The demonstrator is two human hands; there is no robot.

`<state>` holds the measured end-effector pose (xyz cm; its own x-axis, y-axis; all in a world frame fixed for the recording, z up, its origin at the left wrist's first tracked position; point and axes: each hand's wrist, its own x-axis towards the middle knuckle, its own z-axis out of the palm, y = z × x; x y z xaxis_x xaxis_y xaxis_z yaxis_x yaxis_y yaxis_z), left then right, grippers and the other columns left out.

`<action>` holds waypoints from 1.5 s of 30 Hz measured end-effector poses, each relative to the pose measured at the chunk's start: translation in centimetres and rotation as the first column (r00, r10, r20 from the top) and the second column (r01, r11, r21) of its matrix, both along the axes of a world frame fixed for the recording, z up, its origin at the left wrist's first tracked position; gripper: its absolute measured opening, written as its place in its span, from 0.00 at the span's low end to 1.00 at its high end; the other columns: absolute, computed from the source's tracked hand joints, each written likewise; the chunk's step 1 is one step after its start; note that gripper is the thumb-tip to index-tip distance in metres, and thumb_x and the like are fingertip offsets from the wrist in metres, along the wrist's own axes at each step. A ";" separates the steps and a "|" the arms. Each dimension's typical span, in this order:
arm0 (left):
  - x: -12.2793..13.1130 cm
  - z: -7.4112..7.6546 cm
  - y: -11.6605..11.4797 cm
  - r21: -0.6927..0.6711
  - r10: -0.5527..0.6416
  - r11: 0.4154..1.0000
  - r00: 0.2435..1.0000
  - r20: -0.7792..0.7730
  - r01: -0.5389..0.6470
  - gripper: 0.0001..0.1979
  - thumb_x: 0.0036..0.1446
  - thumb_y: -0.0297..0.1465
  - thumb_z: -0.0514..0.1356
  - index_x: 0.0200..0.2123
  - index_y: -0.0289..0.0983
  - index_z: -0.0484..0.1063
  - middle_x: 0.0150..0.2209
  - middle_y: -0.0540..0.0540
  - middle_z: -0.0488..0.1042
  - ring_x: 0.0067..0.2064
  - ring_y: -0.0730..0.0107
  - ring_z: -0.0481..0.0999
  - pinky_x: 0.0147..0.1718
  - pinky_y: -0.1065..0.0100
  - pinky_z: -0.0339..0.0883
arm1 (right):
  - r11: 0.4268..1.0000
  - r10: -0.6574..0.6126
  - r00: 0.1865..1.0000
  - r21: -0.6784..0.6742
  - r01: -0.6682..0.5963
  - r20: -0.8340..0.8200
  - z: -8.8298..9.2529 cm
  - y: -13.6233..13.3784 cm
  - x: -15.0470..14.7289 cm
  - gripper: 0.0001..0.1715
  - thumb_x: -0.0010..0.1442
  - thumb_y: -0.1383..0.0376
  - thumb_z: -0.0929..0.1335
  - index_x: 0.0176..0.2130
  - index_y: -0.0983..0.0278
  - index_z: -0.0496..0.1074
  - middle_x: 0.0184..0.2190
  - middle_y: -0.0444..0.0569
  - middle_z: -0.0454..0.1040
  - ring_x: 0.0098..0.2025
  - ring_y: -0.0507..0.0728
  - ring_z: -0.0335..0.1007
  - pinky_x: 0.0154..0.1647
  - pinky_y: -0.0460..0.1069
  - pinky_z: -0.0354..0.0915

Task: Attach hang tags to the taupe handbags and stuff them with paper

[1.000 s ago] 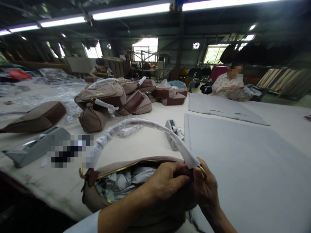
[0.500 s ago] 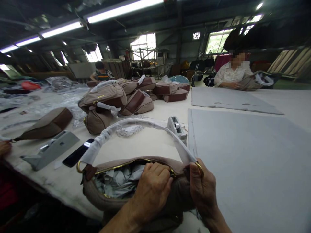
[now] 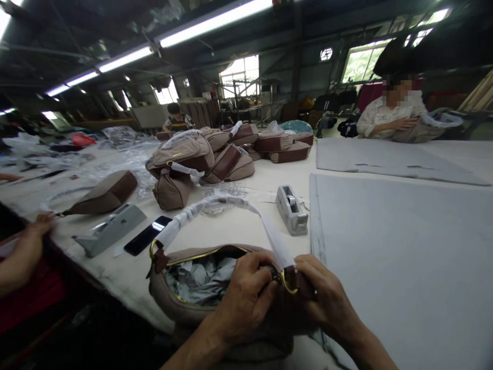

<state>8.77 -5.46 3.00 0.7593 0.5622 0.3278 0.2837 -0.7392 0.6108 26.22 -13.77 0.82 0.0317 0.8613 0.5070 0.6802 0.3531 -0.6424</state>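
Observation:
A taupe handbag (image 3: 158, 295) stands before me at the table edge, its brass zipper (image 3: 204, 257) open over crumpled grey paper (image 3: 204, 280). My left hand (image 3: 250, 290) is closed in a pinch at the zipper's right end; its fingers mostly cover the zipper pull. Wrapped round the bag's right end is my right hand (image 3: 327, 295), with the thumb side beside a brass ring (image 3: 288, 282). The shoulder strap (image 3: 219, 200), covered in white wrapping, arches up behind the opening.
Two grey tape dispensers (image 3: 111, 228) (image 3: 291, 210) and a black phone (image 3: 148, 235) lie on the table. Behind is a pile of similar bags (image 3: 181, 154). Grey sheets (image 3: 400, 246) cover the right side. Another person's hand (image 3: 36, 231) is at left; a co-worker (image 3: 393, 115) holds a bag.
The view has shifted, so the scene sits further right. My right hand has changed its grip at the bag's end, uncovering the brass ring. My left hand stays at the zipper.

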 end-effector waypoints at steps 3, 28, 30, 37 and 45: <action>-0.6 0.4 0.3 0.043 -0.053 0.997 0.996 -0.065 0.056 0.08 0.58 0.27 0.51 0.33 0.37 0.70 0.46 0.43 0.72 0.49 0.63 0.68 0.54 0.53 0.53 | 0.997 0.006 0.999 0.079 -0.009 0.033 -0.2 0.2 -0.1 0.06 0.56 0.74 0.62 0.32 0.63 0.63 0.29 0.47 0.65 0.32 0.54 0.62 0.30 0.47 0.61; -4.6 -1.3 0.9 0.158 0.011 0.987 0.986 -0.166 0.016 0.08 0.60 0.28 0.49 0.31 0.36 0.66 0.29 0.48 0.73 0.34 0.69 0.73 0.51 0.53 0.59 | 0.925 0.155 0.976 -0.324 -0.198 -0.152 1.1 1.0 -2.3 0.22 0.47 0.65 0.72 0.44 0.62 0.71 0.43 0.50 0.72 0.45 0.59 0.69 0.46 0.50 0.66; -5.0 -0.6 1.6 0.185 0.011 0.982 0.975 -0.224 0.031 0.08 0.58 0.34 0.54 0.38 0.36 0.67 0.42 0.40 0.74 0.46 0.60 0.72 0.54 0.48 0.54 | 0.910 0.181 0.964 -0.339 -0.238 -0.193 1.6 1.3 -2.3 0.13 0.52 0.68 0.69 0.40 0.62 0.74 0.42 0.50 0.73 0.43 0.57 0.70 0.45 0.48 0.66; -6.0 0.1 4.0 0.222 -0.053 0.953 0.837 -0.545 0.205 0.24 0.50 0.44 0.61 0.49 0.41 0.66 0.44 0.44 0.74 0.48 0.56 0.71 0.56 0.37 0.43 | 0.947 0.107 0.946 -0.257 -0.190 -0.306 0.3 0.6 -2.2 0.10 0.57 0.68 0.65 0.39 0.63 0.75 0.43 0.50 0.75 0.45 0.58 0.71 0.45 0.47 0.67; -6.8 -1.5 3.0 0.553 -0.059 0.815 0.974 -0.218 0.172 0.09 0.57 0.32 0.56 0.42 0.37 0.68 0.44 0.43 0.74 0.49 0.61 0.71 0.49 0.58 0.61 | 0.985 0.011 0.948 -0.162 -0.066 -0.319 -0.9 0.5 -1.5 0.07 0.57 0.64 0.67 0.36 0.63 0.74 0.35 0.47 0.75 0.35 0.55 0.71 0.41 0.48 0.69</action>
<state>2.00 -2.44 1.53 0.8842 0.2250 0.4092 0.2374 -0.9712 0.0210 24.75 -13.23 -0.12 0.1314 0.9371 0.3234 0.4210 0.2426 -0.8740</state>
